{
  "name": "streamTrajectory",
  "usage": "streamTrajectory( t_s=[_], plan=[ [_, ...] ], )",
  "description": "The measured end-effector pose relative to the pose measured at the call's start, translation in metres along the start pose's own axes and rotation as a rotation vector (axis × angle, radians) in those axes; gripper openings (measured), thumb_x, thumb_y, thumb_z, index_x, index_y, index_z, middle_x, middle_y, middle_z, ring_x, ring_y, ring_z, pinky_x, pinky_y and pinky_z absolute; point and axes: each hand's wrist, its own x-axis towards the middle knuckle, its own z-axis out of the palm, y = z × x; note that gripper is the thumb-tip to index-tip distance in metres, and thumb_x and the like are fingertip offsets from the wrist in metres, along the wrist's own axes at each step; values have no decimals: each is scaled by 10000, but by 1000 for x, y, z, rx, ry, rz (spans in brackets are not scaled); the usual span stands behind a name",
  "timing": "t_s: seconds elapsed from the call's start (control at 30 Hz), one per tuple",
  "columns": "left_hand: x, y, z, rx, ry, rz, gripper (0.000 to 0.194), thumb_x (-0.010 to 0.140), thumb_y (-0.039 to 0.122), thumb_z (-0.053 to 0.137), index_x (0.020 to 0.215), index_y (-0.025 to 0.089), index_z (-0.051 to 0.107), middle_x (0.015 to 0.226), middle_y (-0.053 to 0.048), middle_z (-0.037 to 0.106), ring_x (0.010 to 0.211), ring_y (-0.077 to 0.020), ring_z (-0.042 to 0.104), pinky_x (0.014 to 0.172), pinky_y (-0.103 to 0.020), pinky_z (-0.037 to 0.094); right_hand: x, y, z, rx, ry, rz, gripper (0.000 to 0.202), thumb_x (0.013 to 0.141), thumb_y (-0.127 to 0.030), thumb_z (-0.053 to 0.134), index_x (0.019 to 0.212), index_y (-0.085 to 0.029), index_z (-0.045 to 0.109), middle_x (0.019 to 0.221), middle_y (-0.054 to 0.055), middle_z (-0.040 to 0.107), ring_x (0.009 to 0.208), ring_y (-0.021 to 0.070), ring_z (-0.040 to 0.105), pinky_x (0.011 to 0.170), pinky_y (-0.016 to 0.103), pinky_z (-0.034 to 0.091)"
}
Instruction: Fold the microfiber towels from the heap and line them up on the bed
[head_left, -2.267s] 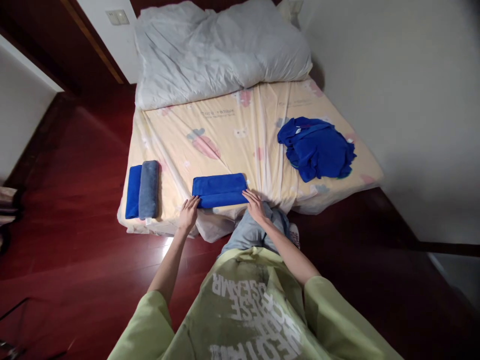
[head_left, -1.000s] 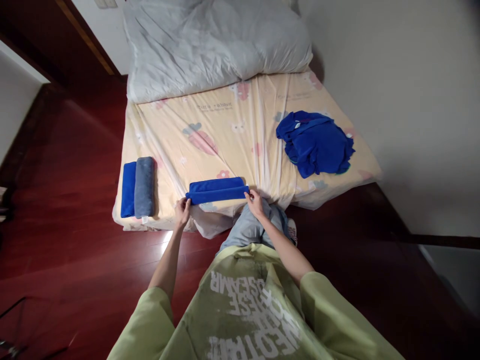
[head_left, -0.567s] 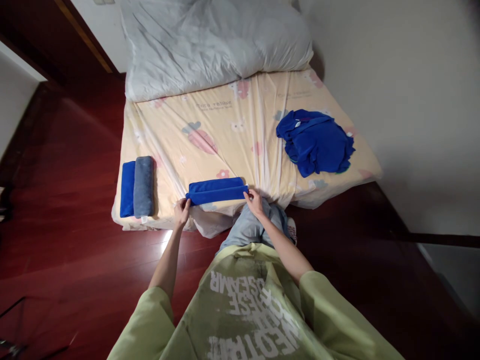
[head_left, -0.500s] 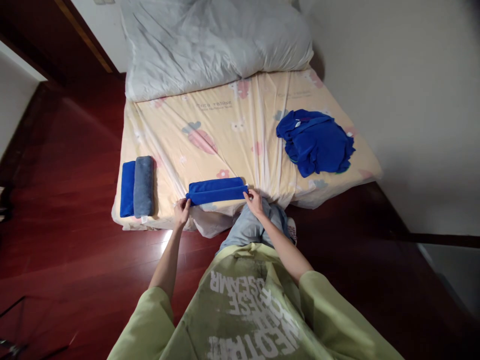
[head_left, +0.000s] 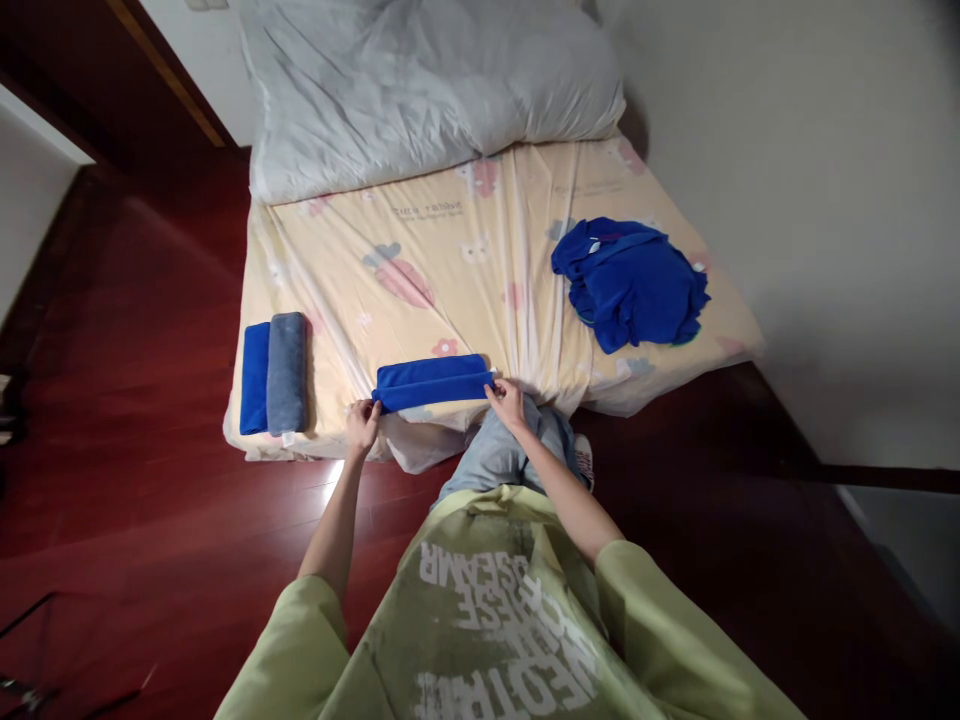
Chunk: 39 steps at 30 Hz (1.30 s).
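A blue towel (head_left: 433,383), folded into a narrow strip, lies along the front edge of the bed. My left hand (head_left: 364,424) pinches its near left corner, and my right hand (head_left: 508,404) pinches the near right corner. A small white tag shows beside the right fingers. To the left, a folded blue towel (head_left: 256,378) and a folded grey towel (head_left: 287,372) lie side by side. On the right side of the bed sits a crumpled heap of blue cloths (head_left: 634,285).
The bed (head_left: 330,250) has a pale yellow sheet with carrot prints. Across its far end lies a puffy white quilt (head_left: 435,90). A wall (head_left: 810,250) stands to the right. Dark red flooring (head_left: 142,400) extends to the left, with a thin black stand (head_left: 30,690) at the lower left.
Both hands keep hold of the blue towel's near corners. My right hand has shifted very slightly left; the rest looks the same.
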Motion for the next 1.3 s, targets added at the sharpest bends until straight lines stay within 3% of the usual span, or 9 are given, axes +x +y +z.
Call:
streamTrajectory(
  t_s=[0.27, 0.63, 0.83, 0.97, 1.03, 1.13, 1.2, 1.3],
  plan=[
    [9, 2, 4, 39, 11, -8, 328, 882, 491, 496, 781, 215, 642, 788, -117, 643, 885, -304, 593, 901, -468, 487, 5, -3, 7, 40, -2, 69, 276, 817, -452, 581, 798, -193, 677, 745, 77, 718, 670, 216, 656, 683, 323, 540],
    [17, 3, 0, 39, -35, -117, 326, 838, 458, 514, 792, 185, 685, 698, -98, 691, 750, -280, 672, 747, -373, 500, 6, -8, 7, 15, 13, 124, 183, 785, -372, 621, 769, -196, 667, 803, 94, 752, 708, 239, 697, 712, 342, 559],
    [15, 6, 6, 83, 38, -53, 289, 850, 442, 546, 898, 193, 684, 800, -120, 689, 853, -307, 651, 846, -443, 521, 6, -9, 9, -14, 17, 105, 183, 828, -356, 619, 883, -194, 685, 858, 91, 741, 785, 245, 698, 806, 375, 573],
    [8, 16, 3, 117, 163, 68, 327, 872, 364, 581, 1133, 188, 666, 1120, -164, 657, 1097, -327, 600, 996, -498, 481, 3, -12, 5, -96, 82, -24, 359, 855, -291, 618, 1191, -170, 660, 1144, 147, 694, 1112, 295, 640, 1044, 475, 497],
    [5, 22, 0, 133, 102, 207, 330, 911, 273, 517, 1200, 201, 660, 1296, -157, 612, 1251, -322, 539, 1076, -505, 434, 0, -15, 2, -132, 42, -141, 430, 895, -234, 564, 1319, -191, 619, 1319, 144, 632, 1268, 297, 563, 1144, 501, 414],
    [4, 25, -3, 119, -90, 393, 444, 924, 149, 400, 1294, 219, 635, 1443, -105, 562, 1393, -282, 456, 1157, -508, 379, -2, -16, -3, -158, -156, -307, 511, 919, -116, 456, 1394, -245, 594, 1459, 79, 568, 1385, 268, 485, 1205, 512, 340],
    [3, 23, -3, 101, -165, 433, 497, 925, 143, 379, 1368, 214, 593, 1490, -93, 531, 1440, -267, 417, 1186, -516, 361, -3, -15, -4, -160, -259, -364, 552, 914, -71, 414, 1402, -257, 595, 1495, 51, 546, 1425, 250, 453, 1214, 516, 328],
    [0, 19, -2, 87, -202, 435, 519, 945, 220, 425, 1455, 195, 520, 1548, -98, 468, 1482, -274, 364, 1217, -527, 331, -1, -13, -7, -182, -300, -396, 555, 933, -79, 390, 1428, -245, 577, 1526, 42, 516, 1453, 231, 425, 1218, 499, 331]
  ],
)
